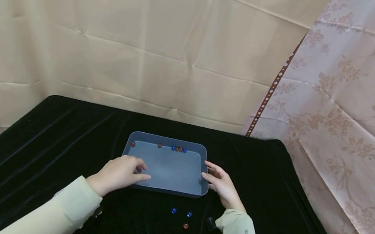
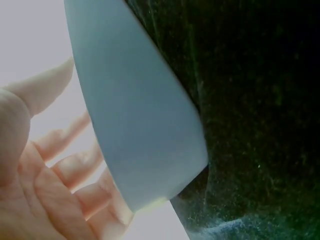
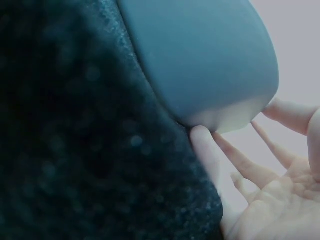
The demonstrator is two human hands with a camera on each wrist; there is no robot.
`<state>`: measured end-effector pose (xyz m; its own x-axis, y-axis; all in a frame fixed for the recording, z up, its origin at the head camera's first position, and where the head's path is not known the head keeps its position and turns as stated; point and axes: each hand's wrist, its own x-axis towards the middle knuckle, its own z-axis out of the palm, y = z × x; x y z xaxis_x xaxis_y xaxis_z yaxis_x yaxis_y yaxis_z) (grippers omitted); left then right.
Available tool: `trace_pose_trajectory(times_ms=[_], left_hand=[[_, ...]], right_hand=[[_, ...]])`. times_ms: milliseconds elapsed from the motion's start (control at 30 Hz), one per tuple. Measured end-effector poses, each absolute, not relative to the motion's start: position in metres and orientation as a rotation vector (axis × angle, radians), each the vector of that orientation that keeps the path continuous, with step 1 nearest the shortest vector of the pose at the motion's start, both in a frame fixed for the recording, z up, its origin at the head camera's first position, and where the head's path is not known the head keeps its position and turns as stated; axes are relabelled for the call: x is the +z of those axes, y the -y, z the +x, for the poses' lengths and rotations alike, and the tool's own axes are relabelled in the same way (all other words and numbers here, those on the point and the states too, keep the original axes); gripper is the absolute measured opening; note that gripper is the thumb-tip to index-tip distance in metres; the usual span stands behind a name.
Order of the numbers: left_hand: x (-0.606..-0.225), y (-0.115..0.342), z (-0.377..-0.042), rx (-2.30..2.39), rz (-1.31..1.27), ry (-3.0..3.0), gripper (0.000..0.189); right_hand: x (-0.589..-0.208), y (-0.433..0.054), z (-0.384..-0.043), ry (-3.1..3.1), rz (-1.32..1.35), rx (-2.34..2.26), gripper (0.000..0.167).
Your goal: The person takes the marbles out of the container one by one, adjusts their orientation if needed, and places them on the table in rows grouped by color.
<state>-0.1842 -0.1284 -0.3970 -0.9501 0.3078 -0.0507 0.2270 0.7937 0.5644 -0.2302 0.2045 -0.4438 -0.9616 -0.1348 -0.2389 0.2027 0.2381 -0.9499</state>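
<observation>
A blue-grey rectangular tray (image 1: 165,190) lies on black cloth. My left hand (image 1: 120,173) hangs over its front left part, fingers loosely bent and holding nothing. In the left wrist view, the tray's wall (image 2: 135,110) hides some of its fingertips. At the right side, my right hand (image 1: 223,184) touches the tray with spread, nearly straight fingers, its thumb at the rim. Along the tray's far edge sit small glass marbles, among them a brown marble (image 1: 159,145) and a blue marble (image 1: 173,148). Another brown marble (image 1: 133,144) rests in the far left corner.
In front of the tray, two blue marbles (image 1: 173,210) and a reddish marble (image 1: 186,226) lie on the black cloth (image 1: 67,138). Behind the table hangs a cream curtain (image 1: 129,48); a pink floral curtain (image 1: 358,113) hangs at the right.
</observation>
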Motion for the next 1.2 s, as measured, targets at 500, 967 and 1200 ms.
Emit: trace_pose_trajectory(times_ms=[500, 967, 1200], left_hand=[[-0.395, 0.136, -0.193, 0.672, 0.464, -3.003, 0.026], [-0.401, 0.141, -0.203, 0.35, 0.537, -3.16, 0.019], [-0.403, 0.138, -0.204, 0.079, 0.583, -3.224, 0.004]], right_hand=[[-0.443, -0.205, -0.23, -2.245, 0.069, -1.784, 0.049], [-0.445, -0.205, -0.231, -2.245, 0.05, -1.787, 0.049], [-0.444, -0.205, -0.231, -2.244, 0.061, -1.781, 0.049]])
